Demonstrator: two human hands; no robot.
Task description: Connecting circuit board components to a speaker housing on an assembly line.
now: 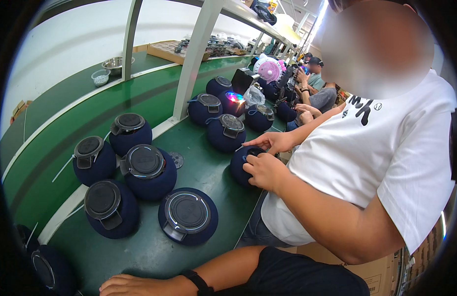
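Note:
My right hand (139, 286) lies palm down on the green workbench at the lower edge, a black band (198, 283) on its wrist. Its visible fingers look stretched out, with nothing seen in them; the lower part is cut off. My left hand is out of view. Nearest to the hand are round dark-blue speakers with black tops: one (188, 216) lies ahead, another (111, 208) stands to its left, and a dark one (52, 270) is at the left rim. Further along, another speaker (148, 168) shows a gap under its raised top.
Beside me a co-worker in a white shirt (337, 163) works both hands on a speaker (239, 172). More speakers stand beyond, one lit in colours (235, 98). A grey post (195, 64) rises from the bench. Behind are a metal bowl (118, 64) and a cardboard tray (166, 51).

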